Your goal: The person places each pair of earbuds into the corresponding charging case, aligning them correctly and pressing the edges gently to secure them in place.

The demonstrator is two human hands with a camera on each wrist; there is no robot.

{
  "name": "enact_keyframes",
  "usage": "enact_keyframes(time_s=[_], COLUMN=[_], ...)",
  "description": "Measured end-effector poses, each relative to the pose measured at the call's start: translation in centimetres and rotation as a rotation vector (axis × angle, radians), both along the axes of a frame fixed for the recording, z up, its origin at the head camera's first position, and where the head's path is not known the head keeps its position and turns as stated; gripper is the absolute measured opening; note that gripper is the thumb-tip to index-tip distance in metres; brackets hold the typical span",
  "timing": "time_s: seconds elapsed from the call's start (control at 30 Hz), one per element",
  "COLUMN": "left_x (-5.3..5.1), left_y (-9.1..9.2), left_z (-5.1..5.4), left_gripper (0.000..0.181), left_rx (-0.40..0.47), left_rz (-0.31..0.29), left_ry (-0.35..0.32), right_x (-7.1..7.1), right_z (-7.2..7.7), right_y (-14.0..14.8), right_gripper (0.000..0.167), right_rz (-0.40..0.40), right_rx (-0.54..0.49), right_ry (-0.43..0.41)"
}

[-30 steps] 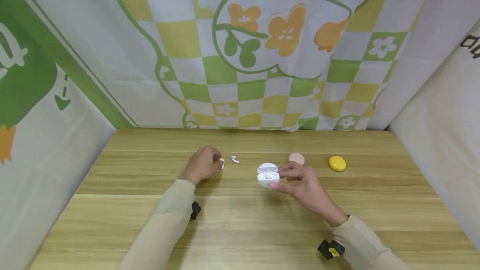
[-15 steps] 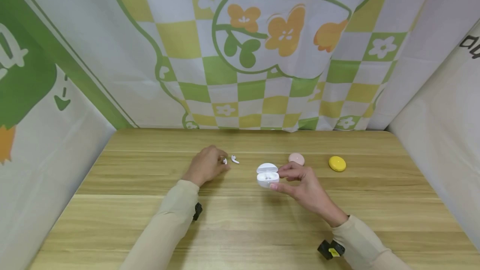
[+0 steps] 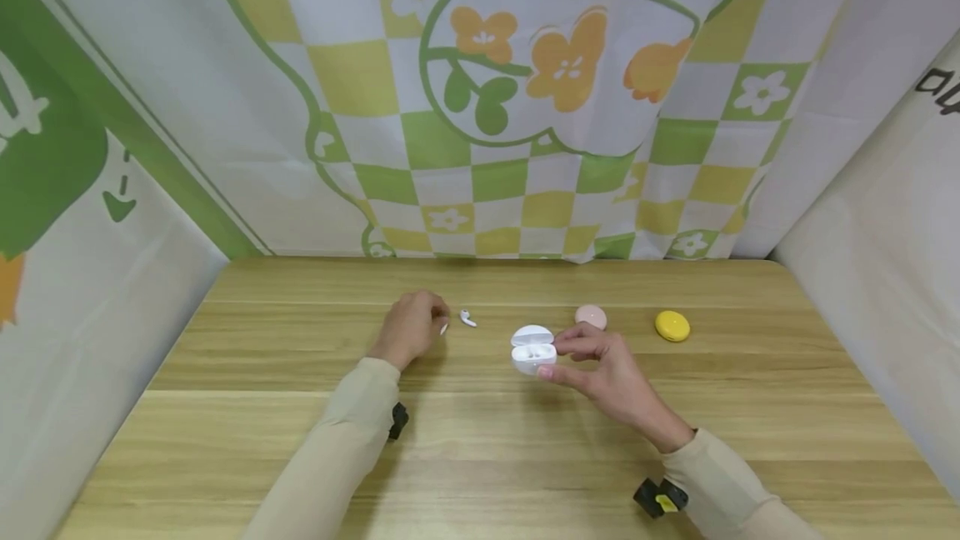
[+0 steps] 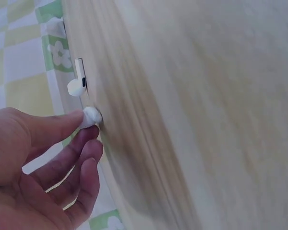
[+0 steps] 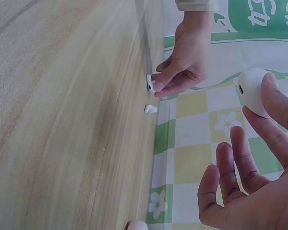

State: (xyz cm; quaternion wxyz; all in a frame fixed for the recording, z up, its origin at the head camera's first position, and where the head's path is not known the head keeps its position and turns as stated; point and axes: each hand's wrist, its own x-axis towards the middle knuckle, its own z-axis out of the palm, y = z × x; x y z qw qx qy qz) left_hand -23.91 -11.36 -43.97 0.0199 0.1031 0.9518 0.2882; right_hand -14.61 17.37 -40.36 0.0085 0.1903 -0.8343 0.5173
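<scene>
At the left of the head view, my left hand pinches a white earbud between thumb and fingertips, low at the tabletop. A second white earbud lies on the table just to the right of those fingers, also in the left wrist view. My right hand holds a white earbud case between thumb and fingers, its lid raised and its hollow facing up. In the right wrist view, the case's rounded shell shows in the right hand's grip while the other fingers are spread.
Behind my right hand lies a pink round case. Farther right is a yellow round case. A patterned curtain hangs along the back edge of the wooden table, and cloth walls stand at both sides.
The left fingers loosened and spread around the earbud half a second ago, and now they pinch it closer together. The right hand and the case stay nearly still.
</scene>
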Motion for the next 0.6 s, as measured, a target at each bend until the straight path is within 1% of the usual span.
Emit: enact_keyframes(time_s=[0.13,0.23,0.37,0.6], left_x=[0.0,-0.1,-0.2,0.0], left_y=[-0.5,-0.9,-1.2,-1.4], left_z=[-0.1,-0.2,-0.2,0.1], left_gripper=[0.009,0.011,0.012,0.011], left_rx=[0.085,0.122,0.126,0.113], left_rz=[0.034,0.057,0.068,0.071], left_ry=[-0.025,-0.031,-0.036,-0.065], right_x=[-0.1,-0.1,-0.1,-0.1], right_z=[-0.1,0.0,0.1,0.0], right_y=[0.0,-0.1,-0.2,-0.3], right_gripper=[0.02,0.02,0.019,0.018], right_rz=[-0.001,0.0,0.007,0.006], right_rx=[0.001,0.008,0.008,0.004], right_ry=[-0.004,0.0,0.011,0.009])
